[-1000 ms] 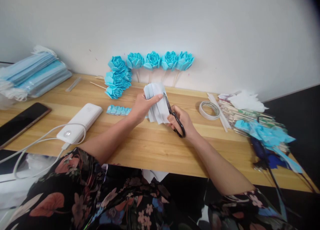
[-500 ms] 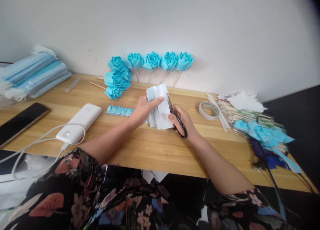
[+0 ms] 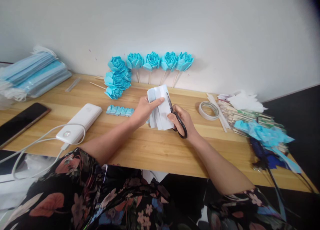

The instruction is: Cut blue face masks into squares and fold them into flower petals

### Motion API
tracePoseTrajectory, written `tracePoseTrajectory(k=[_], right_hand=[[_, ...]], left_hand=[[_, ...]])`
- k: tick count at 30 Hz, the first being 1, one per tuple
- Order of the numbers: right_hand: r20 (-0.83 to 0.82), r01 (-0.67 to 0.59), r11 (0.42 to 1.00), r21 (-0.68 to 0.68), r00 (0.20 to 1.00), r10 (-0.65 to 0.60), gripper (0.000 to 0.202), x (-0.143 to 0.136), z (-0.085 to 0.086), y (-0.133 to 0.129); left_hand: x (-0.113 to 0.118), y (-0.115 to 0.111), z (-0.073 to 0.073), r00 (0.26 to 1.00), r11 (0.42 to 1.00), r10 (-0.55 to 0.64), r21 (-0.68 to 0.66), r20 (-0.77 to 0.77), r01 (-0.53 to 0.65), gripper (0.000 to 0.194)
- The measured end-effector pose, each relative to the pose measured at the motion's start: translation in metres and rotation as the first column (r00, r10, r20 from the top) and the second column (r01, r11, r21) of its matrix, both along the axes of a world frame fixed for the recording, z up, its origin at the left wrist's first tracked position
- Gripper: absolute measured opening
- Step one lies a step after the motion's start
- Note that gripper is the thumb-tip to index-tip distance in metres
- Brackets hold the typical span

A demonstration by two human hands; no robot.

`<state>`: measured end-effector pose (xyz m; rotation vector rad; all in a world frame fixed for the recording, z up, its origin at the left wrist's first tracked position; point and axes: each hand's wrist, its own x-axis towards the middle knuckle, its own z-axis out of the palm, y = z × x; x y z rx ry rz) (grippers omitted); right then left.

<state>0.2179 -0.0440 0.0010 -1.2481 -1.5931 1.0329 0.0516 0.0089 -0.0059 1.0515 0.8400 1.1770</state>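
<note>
My left hand [image 3: 147,108] pinches a pleated white-and-pale-blue face mask piece [image 3: 160,115], thumb flat across its front and fingers behind it. My right hand [image 3: 183,119] is closed round the black handles of a pair of scissors [image 3: 180,126]. The scissors' blades lie along the right edge of the mask piece, pointing up and away; whether they are cutting into it I cannot tell. Left of the hands, a row of small folded light-blue pieces [image 3: 120,110] lies on the table. Blue paper-like flowers [image 3: 152,60] on sticks lean against the wall behind.
A stack of blue face masks [image 3: 37,73] sits at the far left, near a phone [image 3: 22,123] and a white power bank [image 3: 80,123] with a cable. On the right are a roll of tape [image 3: 209,110], wooden sticks and blue scraps [image 3: 265,133].
Very little differs. The mask piece and my left hand have shifted slightly to the right and down; the scissors stay at its right edge.
</note>
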Motion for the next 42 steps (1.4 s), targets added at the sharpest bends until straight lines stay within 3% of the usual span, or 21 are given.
tracePoseTrajectory(k=[21, 29, 42], right_hand=[[-0.019, 0.037, 0.999, -0.023, 0.999, -0.037, 0.060, 0.0005, -0.0039, 0.0003], [-0.008, 0.023, 1.000, -0.016, 1.000, -0.023, 0.055, -0.0017, -0.0043, 0.0001], [0.058, -0.030, 0.999, 0.017, 0.998, 0.029, 0.067, 0.0031, -0.0063, 0.0031]], left_hand=[[0.0008, -0.0001, 0.0012, 1.000, 0.999, -0.019, 0.034, 0.016, 0.019, 0.035], [-0.0007, 0.0014, 0.0021, 0.999, 0.996, 0.034, 0.085, -0.002, -0.034, 0.039], [-0.0016, -0.0023, 0.0061, 1.000, 0.996, 0.011, 0.086, -0.025, -0.008, 0.036]])
